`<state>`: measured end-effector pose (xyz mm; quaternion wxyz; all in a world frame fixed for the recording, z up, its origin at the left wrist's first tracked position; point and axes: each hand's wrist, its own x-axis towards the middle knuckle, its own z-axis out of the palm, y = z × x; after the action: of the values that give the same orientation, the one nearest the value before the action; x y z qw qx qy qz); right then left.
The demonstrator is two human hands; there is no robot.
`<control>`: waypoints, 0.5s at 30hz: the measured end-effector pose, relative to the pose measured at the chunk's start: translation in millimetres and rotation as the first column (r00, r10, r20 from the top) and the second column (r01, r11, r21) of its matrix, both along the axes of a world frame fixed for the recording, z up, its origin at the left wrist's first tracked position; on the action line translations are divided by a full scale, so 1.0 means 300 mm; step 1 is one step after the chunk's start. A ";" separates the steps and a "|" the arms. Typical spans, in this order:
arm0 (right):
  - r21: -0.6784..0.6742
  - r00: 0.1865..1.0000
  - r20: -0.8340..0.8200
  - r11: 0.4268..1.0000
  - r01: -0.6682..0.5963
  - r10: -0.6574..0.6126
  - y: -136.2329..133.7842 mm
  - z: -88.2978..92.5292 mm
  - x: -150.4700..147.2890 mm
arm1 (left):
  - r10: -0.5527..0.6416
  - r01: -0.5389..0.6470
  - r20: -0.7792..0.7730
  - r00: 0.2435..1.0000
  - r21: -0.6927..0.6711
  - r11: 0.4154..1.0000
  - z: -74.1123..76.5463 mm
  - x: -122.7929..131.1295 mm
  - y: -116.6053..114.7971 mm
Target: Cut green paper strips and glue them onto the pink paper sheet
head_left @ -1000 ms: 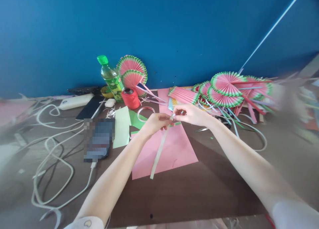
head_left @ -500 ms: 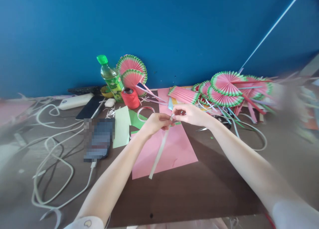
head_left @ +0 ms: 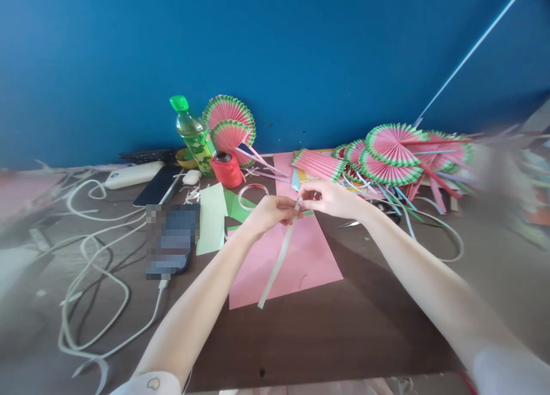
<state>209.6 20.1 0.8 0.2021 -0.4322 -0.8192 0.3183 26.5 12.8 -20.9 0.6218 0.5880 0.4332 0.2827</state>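
A long pale strip (head_left: 277, 263), which looks like paper or tape, hangs slanting down over a pink paper sheet (head_left: 309, 263). Its upper end is pinched between the fingers of my left hand (head_left: 275, 212). Thumb and forefinger of my right hand (head_left: 329, 199) close on the same upper end, touching the left fingertips. Beyond my left hand lie a roll of clear tape (head_left: 253, 196) and a green paper piece (head_left: 234, 207). A pale green paper (head_left: 211, 218) is to the left of them. Scissors (head_left: 350, 224) show partly beside my right forearm.
Pleated pink-and-green paper fans (head_left: 393, 154) are heaped at the back right, others (head_left: 230, 114) lean on the blue wall. A green-capped bottle (head_left: 193, 134) and red container (head_left: 227, 170) stand at the back. Phone (head_left: 174, 240) and white cables (head_left: 92, 269) lie left.
Both hands stay together at the strip's upper end, with only slight finger movement. The whole view has shifted a little.
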 end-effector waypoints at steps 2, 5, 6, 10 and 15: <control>0.010 1.000 0.007 1.000 0.003 -0.003 0.001 -0.002 0.000 | -0.003 0.003 -0.003 1.000 0.006 1.000 0.002 0.000 -0.001; 0.017 1.000 0.009 1.000 0.006 -0.006 0.001 -0.004 -0.001 | 0.002 -0.002 -0.008 1.000 0.004 1.000 0.004 0.001 -0.002; 0.018 1.000 0.010 1.000 0.007 -0.008 0.001 -0.004 -0.001 | 0.005 -0.005 -0.007 1.000 0.001 1.000 0.005 0.002 -0.003; 0.026 1.000 0.015 1.000 0.010 -0.010 0.000 -0.005 -0.002 | 0.017 -0.017 -0.005 1.000 -0.004 1.000 0.010 0.004 -0.006; 0.028 1.000 0.021 1.000 0.013 -0.013 0.001 -0.007 -0.005 | 0.017 -0.017 -0.020 1.000 0.038 0.999 0.007 0.009 -0.010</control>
<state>208.1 20.5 -1.3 0.2015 -0.4380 -0.8229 0.3007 29.1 9.8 -18.7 0.6038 0.5987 0.4390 0.2902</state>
